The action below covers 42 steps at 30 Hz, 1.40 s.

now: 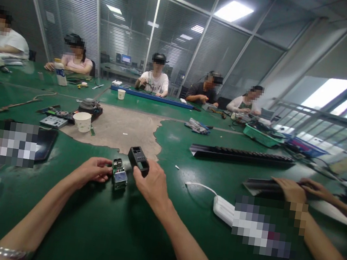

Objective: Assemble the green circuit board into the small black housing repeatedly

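My left hand (95,171) is closed at the left edge of a small circuit board module (119,177), fingertips pinching its side. Green board, metal parts and a silvery block at the near end show on the module. Just to the right, my right hand (152,182) grips a black plastic housing (139,158) with rectangular cutouts in its face, tilted with the far end up. A narrow gap separates housing and module. The right hand's palm hides the housing's near right side.
Paper cup (83,122), metal drive part (53,121) and dark device (91,107) stand ahead left. A black slotted rail (241,155) lies right, with a white power bank (225,210) nearer. A co-worker's hands (290,190) hold another rail (259,185). Others sit across the table.
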Each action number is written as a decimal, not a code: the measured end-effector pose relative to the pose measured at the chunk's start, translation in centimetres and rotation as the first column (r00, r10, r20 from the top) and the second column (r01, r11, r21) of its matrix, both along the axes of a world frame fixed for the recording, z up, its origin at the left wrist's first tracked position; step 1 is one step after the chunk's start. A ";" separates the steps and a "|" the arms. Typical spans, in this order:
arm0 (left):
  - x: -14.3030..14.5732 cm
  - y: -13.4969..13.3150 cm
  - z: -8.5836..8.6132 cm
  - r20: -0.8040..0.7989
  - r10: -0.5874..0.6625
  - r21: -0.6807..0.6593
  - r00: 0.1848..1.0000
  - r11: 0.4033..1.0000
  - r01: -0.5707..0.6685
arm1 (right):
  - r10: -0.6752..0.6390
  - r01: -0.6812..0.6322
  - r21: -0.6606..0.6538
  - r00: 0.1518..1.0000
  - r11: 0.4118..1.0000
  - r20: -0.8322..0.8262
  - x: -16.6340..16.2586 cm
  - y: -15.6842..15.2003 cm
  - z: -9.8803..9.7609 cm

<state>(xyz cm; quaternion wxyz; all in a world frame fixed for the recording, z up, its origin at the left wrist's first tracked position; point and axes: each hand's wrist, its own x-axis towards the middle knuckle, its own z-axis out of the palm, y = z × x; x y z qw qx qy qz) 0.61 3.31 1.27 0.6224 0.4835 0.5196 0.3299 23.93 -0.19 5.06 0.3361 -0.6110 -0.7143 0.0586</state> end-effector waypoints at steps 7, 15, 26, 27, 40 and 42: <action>0.1 0.5 -0.8 -0.055 0.033 0.074 0.998 0.997 -0.029 | -0.029 0.031 -0.046 0.999 0.998 0.038 2.9 0.2 -2.7; 0.4 0.3 -0.3 -0.099 0.018 0.065 0.995 0.998 -0.012 | -0.037 0.041 -0.068 0.998 0.997 0.047 4.3 0.4 -4.4; 0.5 0.5 -0.2 -0.139 -0.009 -0.001 0.990 1.000 0.009 | 0.031 -0.032 -0.023 0.999 0.999 -0.011 4.7 0.3 -4.2; 0.5 0.5 -0.1 -0.136 -0.014 -0.002 0.991 1.000 0.014 | 0.037 -0.037 -0.025 0.999 0.999 -0.015 4.7 0.3 -4.2; 0.6 0.3 -0.5 -0.143 0.003 0.067 0.990 0.998 0.007 | 0.075 -0.156 -0.166 0.908 0.974 -0.412 3.5 0.7 -3.7; 0.6 0.3 -0.4 -0.133 0.003 0.075 0.991 0.997 0.007 | 0.100 -0.206 -0.164 0.863 0.965 -0.496 2.5 0.5 -2.9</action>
